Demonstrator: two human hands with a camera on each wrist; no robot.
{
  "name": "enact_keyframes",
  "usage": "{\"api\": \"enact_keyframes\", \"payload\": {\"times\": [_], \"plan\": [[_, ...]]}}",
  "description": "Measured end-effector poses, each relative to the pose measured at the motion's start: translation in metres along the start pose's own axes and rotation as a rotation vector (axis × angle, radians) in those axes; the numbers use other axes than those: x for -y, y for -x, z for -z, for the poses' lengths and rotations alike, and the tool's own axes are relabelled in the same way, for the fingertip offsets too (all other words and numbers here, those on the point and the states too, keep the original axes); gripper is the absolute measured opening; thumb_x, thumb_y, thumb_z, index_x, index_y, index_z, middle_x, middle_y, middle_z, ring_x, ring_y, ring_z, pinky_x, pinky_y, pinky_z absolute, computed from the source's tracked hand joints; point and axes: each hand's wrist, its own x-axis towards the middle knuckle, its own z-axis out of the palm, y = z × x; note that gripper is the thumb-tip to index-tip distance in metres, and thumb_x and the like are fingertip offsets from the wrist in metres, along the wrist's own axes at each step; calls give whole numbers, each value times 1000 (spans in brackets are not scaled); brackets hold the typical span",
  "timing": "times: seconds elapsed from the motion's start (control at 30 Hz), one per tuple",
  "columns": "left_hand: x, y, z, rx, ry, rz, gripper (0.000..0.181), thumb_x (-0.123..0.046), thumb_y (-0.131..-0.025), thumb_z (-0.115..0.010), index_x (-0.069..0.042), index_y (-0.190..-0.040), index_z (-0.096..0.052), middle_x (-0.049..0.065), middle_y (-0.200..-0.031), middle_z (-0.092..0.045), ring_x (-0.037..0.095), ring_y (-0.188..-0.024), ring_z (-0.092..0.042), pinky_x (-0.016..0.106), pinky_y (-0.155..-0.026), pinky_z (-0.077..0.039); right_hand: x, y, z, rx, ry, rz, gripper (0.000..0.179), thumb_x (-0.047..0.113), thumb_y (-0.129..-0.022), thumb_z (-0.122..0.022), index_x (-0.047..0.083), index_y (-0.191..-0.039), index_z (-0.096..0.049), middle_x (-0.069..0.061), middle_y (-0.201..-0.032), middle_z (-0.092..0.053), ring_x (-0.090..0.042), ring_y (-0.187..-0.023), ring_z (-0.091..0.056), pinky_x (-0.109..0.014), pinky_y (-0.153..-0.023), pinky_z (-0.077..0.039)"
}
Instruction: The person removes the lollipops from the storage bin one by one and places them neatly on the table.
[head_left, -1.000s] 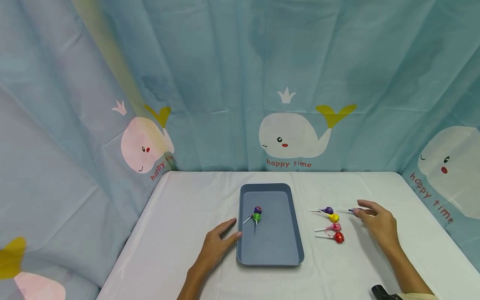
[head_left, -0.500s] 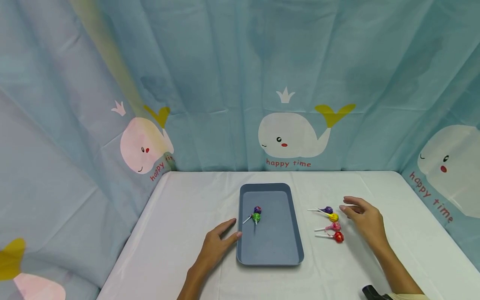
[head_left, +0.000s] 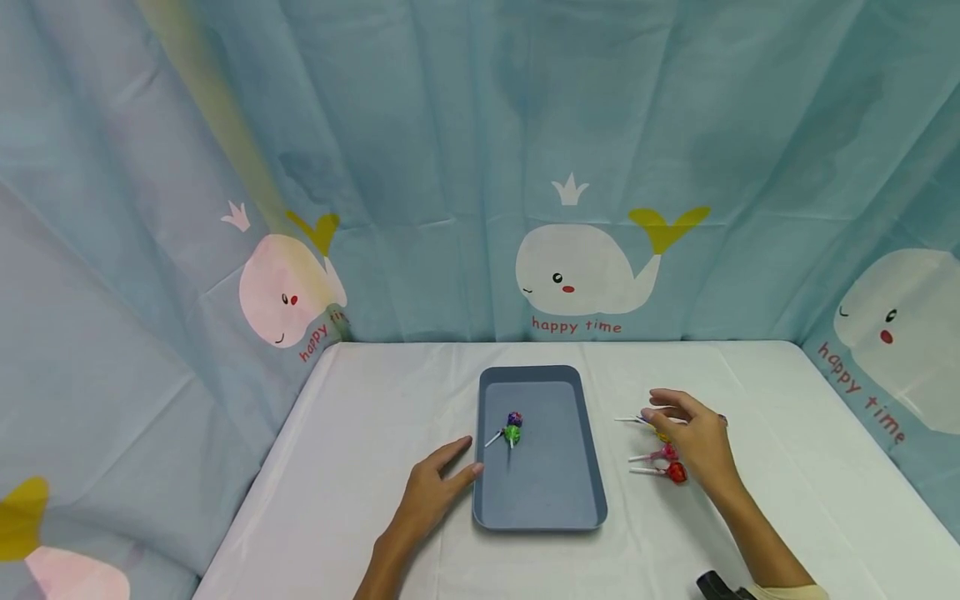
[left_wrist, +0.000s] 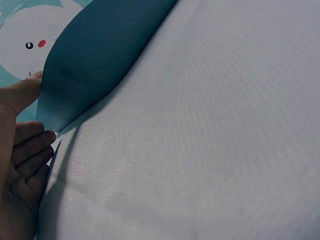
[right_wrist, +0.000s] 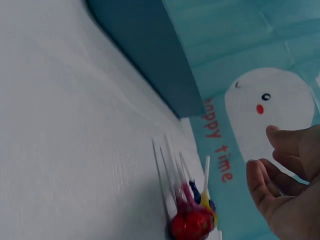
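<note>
The right hand (head_left: 697,437) is hovering with fingers curving, its grip standing parted, holding nothing visible. The left hand (head_left: 435,487) is resting with its grip spread, thumb touching the rim of a blue-grey rectangular tray (head_left: 536,496). Near the right hand, a shiny, round, red-wrapped lollipop (head_left: 677,472) and a pink-wrapped lollipop (head_left: 668,452) are lying on the white-clothed tabletop (head_left: 360,425), white sticks pointing trayward; a yellow-wrapped lollipop (head_left: 662,436) is partly hiding behind the fingers.

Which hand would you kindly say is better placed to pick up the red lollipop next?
Probably the right hand: it is close to the red lollipop and appears to hold nothing. The left hand is across the tray, at its left edge.
</note>
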Motion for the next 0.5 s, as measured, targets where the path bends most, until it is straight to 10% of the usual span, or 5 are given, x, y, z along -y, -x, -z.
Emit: {"api": "enact_keyframes", "payload": {"times": [0.5], "plan": [[0,0,-1,2,14,2,70,-57,-92,-78,-20,-150,-62,-1,-154,-60,29,-152,-46,54,-127,-35,24,5,-27,58,-103,26,44,35,-99,-78,11,-134,-71,-11,-129,-75,-10,-106,-73,-5,-86,-52]]}}
